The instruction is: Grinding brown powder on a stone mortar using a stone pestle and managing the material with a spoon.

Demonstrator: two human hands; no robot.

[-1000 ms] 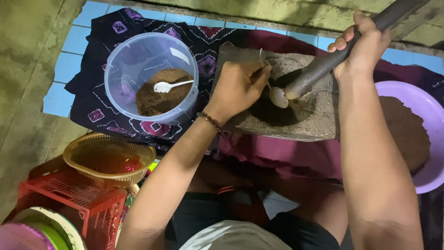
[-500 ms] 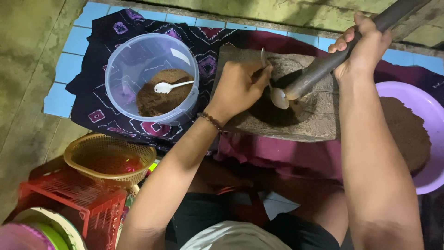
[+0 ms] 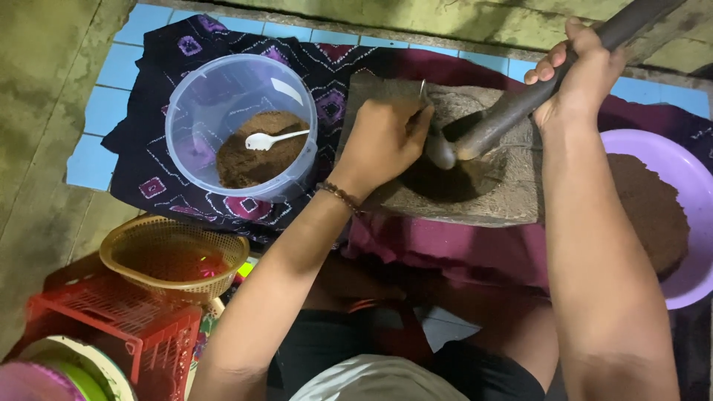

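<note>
My left hand (image 3: 382, 141) grips a metal spoon (image 3: 438, 148) whose bowl touches the lower end of a long dark pestle (image 3: 512, 108) inside the hollow of a grey stone mortar (image 3: 490, 197). My right hand (image 3: 575, 70) is closed around the pestle's shaft, which leans up to the right. Dark ground matter lies in the mortar's hollow. To the left stands a clear plastic bucket (image 3: 193, 96) with brown powder and a white plastic spoon (image 3: 271, 139) in it.
A purple basin (image 3: 691, 160) heaped with brown powder sits at the right. A patterned dark cloth (image 3: 148, 171) lies under the bucket on blue tiles. A woven yellow basket (image 3: 174, 256) rests on a red plastic crate (image 3: 111, 319) at the lower left.
The spoon's bowl has moved up a little along the pestle's tip. The view has shifted slightly; my right hand keeps its hold on the pestle.
</note>
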